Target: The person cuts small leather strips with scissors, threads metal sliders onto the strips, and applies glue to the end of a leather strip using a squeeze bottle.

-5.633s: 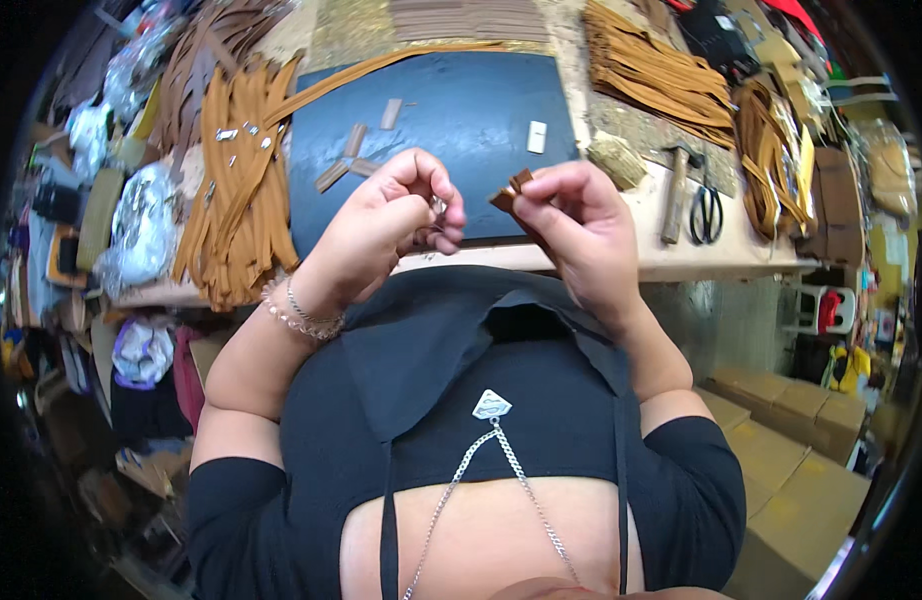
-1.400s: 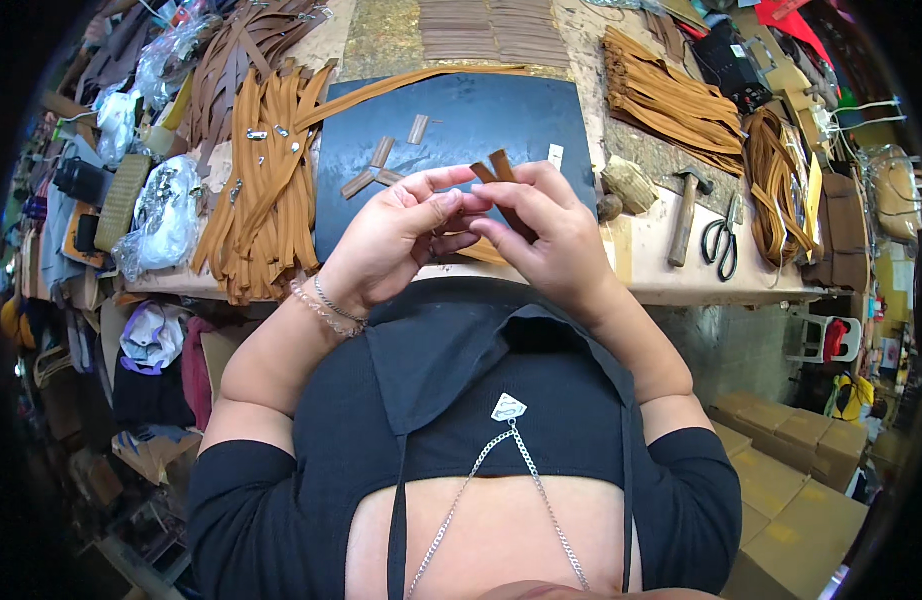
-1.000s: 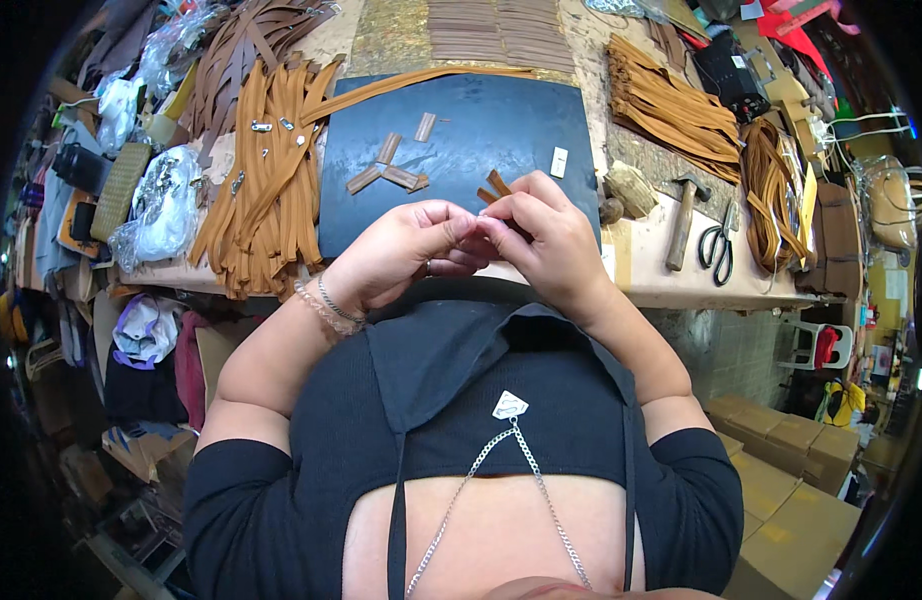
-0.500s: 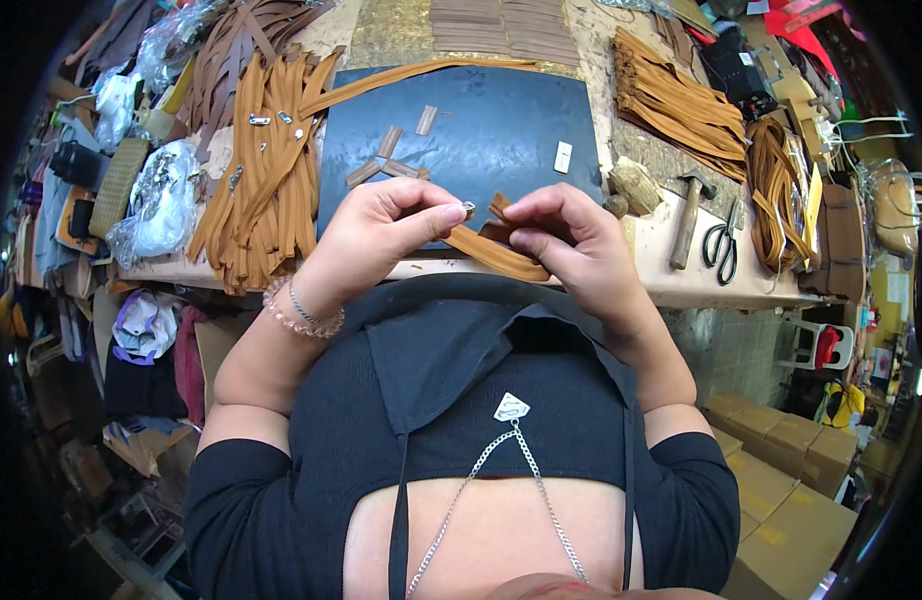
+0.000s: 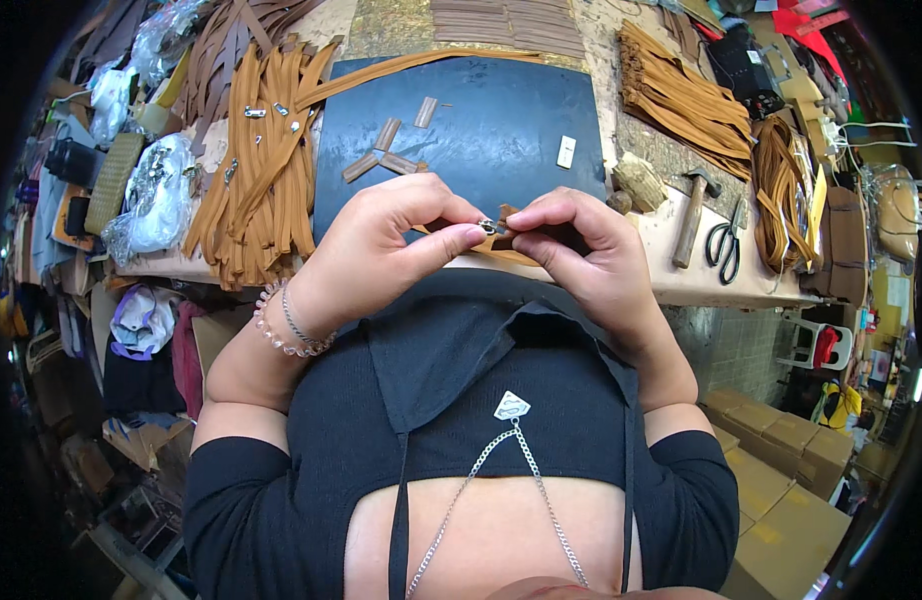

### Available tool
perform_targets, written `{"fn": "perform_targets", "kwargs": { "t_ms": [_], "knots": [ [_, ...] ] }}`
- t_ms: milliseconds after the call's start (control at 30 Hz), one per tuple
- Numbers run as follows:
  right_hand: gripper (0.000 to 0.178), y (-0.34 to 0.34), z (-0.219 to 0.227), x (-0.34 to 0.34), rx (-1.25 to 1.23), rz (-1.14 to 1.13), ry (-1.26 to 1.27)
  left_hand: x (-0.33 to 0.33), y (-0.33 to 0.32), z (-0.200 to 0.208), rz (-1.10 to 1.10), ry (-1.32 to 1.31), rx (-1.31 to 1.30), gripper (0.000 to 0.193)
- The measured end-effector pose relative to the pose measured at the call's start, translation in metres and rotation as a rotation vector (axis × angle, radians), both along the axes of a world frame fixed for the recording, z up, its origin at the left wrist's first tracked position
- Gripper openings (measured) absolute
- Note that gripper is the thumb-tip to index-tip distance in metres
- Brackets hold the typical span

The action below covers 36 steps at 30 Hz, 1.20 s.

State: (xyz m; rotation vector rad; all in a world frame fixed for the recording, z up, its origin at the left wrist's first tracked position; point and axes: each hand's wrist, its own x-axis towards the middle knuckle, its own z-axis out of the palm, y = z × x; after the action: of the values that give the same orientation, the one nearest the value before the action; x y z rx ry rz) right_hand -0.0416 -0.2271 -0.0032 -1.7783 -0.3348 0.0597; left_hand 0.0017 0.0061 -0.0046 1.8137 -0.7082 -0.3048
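In front of my chest, both hands meet just over the near edge of the black mat (image 5: 461, 110). My left hand (image 5: 391, 232) is closed, with a small silvery zipper slider (image 5: 489, 227) pinched between thumb and forefinger. Opposite it, my right hand (image 5: 586, 243) pinches the end of an orange-brown zipper tape (image 5: 509, 257). The slider is right up against the tape's end; whether the tape is inside it I cannot tell. Part of the tape hangs in a loop below the fingers, and my right hand hides some of it.
Brown zipper tapes (image 5: 271, 190) with several metal sliders (image 5: 254, 113) on top lie left of the mat. Short grey-brown strips (image 5: 387, 133) and a pale block (image 5: 566, 151) rest on it. To the right are a tape bundle (image 5: 681, 100), a hammer (image 5: 690, 222) and scissors (image 5: 723, 250).
My left hand has moved right with the zipper slider, closing the gap to the tape end in my right hand. The tape's loop shows less now.
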Motion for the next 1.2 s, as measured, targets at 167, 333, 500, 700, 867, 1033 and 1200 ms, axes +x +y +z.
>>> {"fn": "perform_targets", "kwargs": {
  "t_ms": [167,333,500,700,867,1033,1200],
  "knots": [
    [0.016,0.000,0.000,0.003,-0.064,0.004,-0.060,0.001,-0.001,0.001,0.007,-0.103,-0.002,0.012],
    [0.017,-0.001,0.000,0.004,-0.100,0.011,-0.111,0.001,-0.001,0.002,0.004,-0.135,0.024,0.012],
    [0.021,-0.001,0.001,0.004,-0.141,-0.002,-0.154,0.002,-0.002,0.002,0.010,-0.160,0.037,0.011],
    [0.024,-0.002,0.000,0.007,-0.215,0.039,-0.254,0.001,-0.006,0.001,-0.012,-0.147,0.035,0.011],
    [0.023,-0.003,-0.004,0.006,-0.044,0.045,-0.047,0.001,-0.007,0.000,-0.020,-0.094,0.006,0.011],
    [0.013,0.001,0.003,0.004,-0.001,-0.007,0.019,0.002,-0.010,-0.003,0.005,0.264,-0.104,0.012],
    [0.015,0.008,0.006,0.003,0.187,-0.075,0.297,0.003,-0.015,-0.013,0.002,0.665,-0.334,0.019]
  ]
}}
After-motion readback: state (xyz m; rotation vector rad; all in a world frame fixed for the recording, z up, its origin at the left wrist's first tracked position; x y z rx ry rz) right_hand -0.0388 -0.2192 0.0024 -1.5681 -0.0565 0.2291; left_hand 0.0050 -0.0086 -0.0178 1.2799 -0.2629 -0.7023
